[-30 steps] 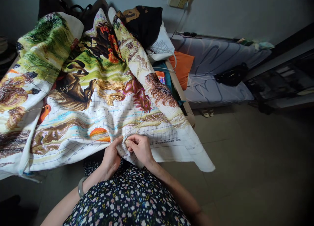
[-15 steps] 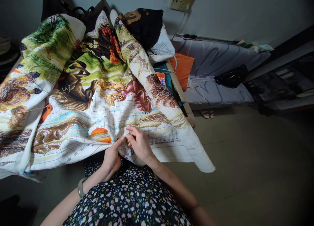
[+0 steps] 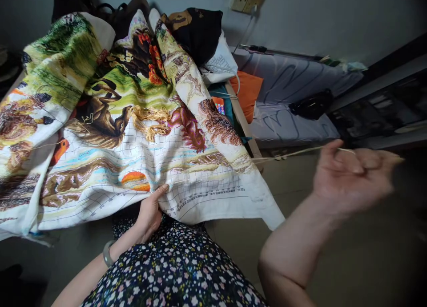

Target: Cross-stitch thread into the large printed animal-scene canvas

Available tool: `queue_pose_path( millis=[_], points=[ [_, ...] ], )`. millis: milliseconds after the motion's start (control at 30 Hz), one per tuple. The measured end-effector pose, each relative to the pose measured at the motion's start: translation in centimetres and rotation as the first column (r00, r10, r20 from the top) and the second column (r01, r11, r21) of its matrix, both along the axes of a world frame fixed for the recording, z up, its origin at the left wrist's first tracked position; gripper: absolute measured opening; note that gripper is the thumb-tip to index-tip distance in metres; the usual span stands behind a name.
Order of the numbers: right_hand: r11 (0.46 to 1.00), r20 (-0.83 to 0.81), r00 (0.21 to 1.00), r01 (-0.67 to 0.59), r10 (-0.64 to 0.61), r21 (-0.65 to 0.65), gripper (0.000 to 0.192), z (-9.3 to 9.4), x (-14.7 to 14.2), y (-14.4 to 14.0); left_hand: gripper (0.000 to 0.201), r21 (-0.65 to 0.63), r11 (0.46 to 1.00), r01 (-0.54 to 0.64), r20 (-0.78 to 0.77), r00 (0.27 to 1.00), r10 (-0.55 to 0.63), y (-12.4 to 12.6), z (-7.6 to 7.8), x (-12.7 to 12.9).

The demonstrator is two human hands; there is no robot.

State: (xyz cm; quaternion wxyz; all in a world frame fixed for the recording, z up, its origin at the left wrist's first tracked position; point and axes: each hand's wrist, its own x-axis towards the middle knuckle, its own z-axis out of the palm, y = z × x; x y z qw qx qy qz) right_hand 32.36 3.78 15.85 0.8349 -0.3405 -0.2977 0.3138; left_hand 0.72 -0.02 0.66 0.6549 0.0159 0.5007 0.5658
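On embroidery cloth (image 3: pixel 140 142), yarn skein (image 3: pixel 151 122)

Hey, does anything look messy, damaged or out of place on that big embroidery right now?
A loose tangle of yellow thread lies on the cross-stitch cloth, and the cloth is bunched in folds toward the wall. No tear or spill shows.

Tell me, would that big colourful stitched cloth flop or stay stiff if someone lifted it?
Probably floppy: the large colourful cross-stitch cloth drapes in folds and hangs limp past the left hand gripping its edge. Likely heavy-ish, given its dense stitching. It would bunch, not slide, if pushed.
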Motion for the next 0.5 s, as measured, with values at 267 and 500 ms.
queue_pose_path(
  millis=[267, 500],
  points=[
    [0.84, 0.267, 0.857, -0.288, 0.44, -0.46, 0.012, -8.7, -9.8, -0.9, 0.036, -0.053, 0.999, 0.001, 0.004, 1.0, -0.001, 0.3, 0.4, 0.1],
    [0.569, 0.42, 0.427, -0.32, 0.801, -0.758, 0.019, -13.2, -17.7, -2.7, 0.032, -0.086, 0.996, 0.031, 0.012, 0.999, -0.03, 0.3, 0.4, 0.0]
  ],
)
